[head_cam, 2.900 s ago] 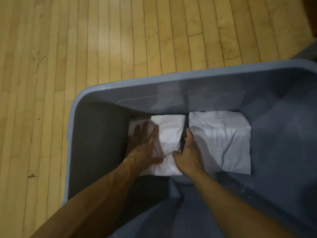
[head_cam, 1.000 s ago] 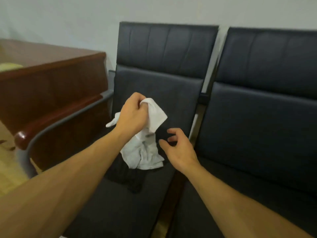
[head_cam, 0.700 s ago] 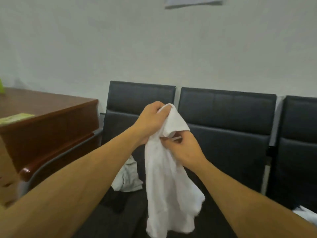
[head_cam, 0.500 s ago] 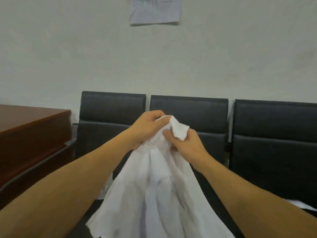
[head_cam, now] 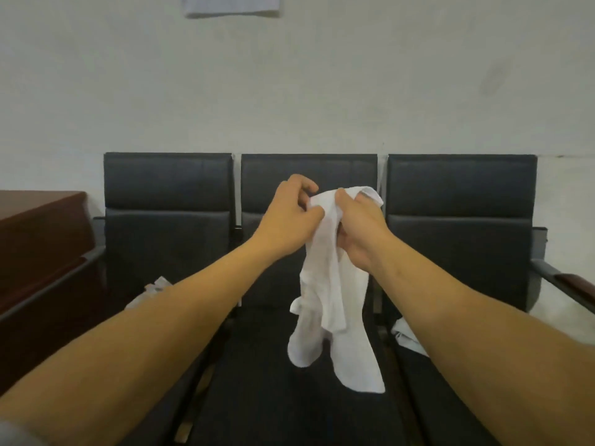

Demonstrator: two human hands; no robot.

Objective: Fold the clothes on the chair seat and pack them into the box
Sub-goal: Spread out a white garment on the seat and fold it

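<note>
A white garment hangs bunched in the air above the middle seat of a row of black chairs. My right hand grips its top edge, fingers curled round the cloth. My left hand pinches the same top edge just to the left. More white clothes lie on the left seat, partly behind my left forearm, and on the right seat. The box is out of view.
A brown wooden desk stands at the left, close to the left chair's armrest. Another armrest sticks out at the far right. A white wall with a paper sheet rises behind the chairs.
I left the box, turned to the chairs and picked a white garment off the left seat. Both hands now hold it up over the middle seat, narrower and more bunched than half a second ago.
</note>
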